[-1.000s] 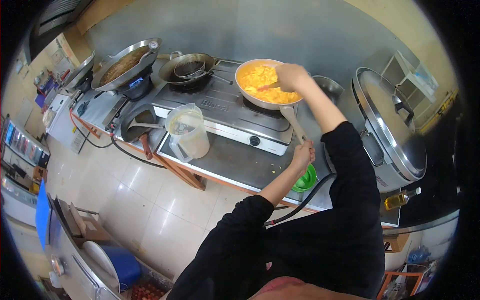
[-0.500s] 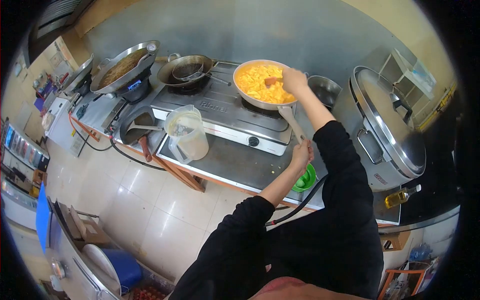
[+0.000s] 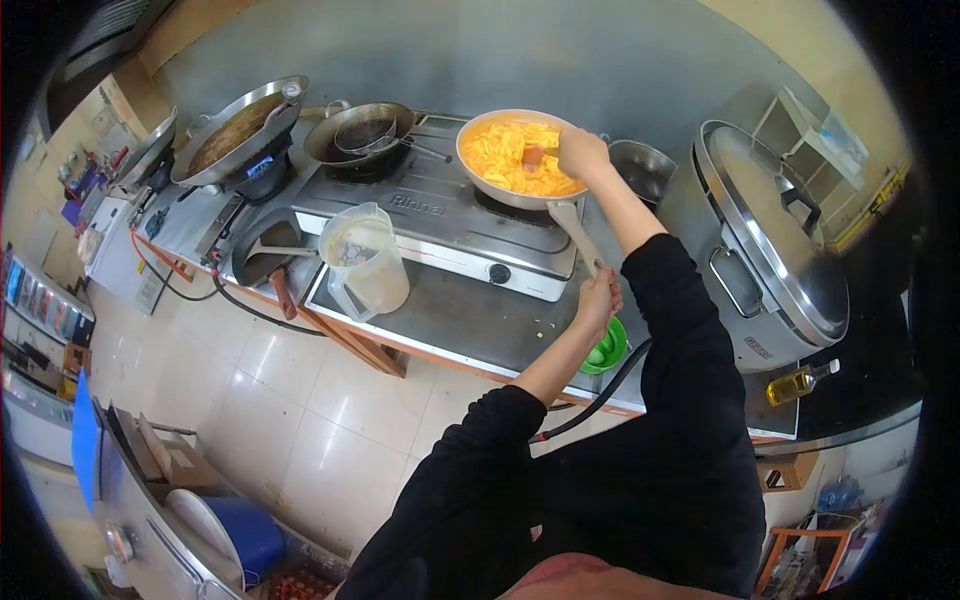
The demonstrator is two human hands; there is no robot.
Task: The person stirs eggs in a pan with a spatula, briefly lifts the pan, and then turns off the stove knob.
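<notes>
A light-coloured frying pan [image 3: 490, 192] sits on the right burner of the stove, full of yellow scrambled eggs [image 3: 505, 160]. My left hand [image 3: 599, 298] is closed round the end of its pale handle [image 3: 574, 232]. Over the pan's right side, my right hand [image 3: 583, 156] grips a spatula; its brown blade [image 3: 534, 157] rests in the eggs, and the rest of it is hidden by the hand. Below my left hand stands a green bowl [image 3: 617, 352] with something pale green inside, partly covered by my wrist.
On the stove's [image 3: 440, 245] left burner is a wok [image 3: 320, 150] with a strainer. A plastic jug [image 3: 380, 275] stands in front, beside a dark pan [image 3: 245, 262]. To the right are a large steel cooker [image 3: 690, 270], a pot [image 3: 640, 165] and an oil bottle [image 3: 795, 385].
The spatula blade has shifted slightly within the eggs, and the eggs around it have been moved. My left hand keeps its hold on the handle. The whole view has shifted slightly.
</notes>
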